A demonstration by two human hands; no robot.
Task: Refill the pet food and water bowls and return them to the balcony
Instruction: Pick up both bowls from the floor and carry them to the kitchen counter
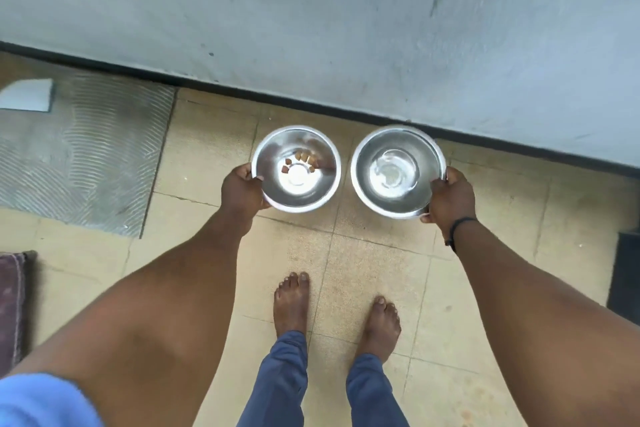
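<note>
Two steel bowls, one per hand: left hand (242,189) clamps food bowl (296,171) by its near-left rim, few kibble pieces (300,161) inside; right hand (450,198) clamps water bowl (398,171) by its near-right rim. Advice: carry level, slowly. Water depth unclear; undersides hidden.

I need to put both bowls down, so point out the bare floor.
Bare tile lies between the bowls and the feet, and below the wall's dark skirting ahead of the bowls. More lies right of the water bowl, up to the dark object. Left of the food bowl, the grey mat takes the floor.
</note>
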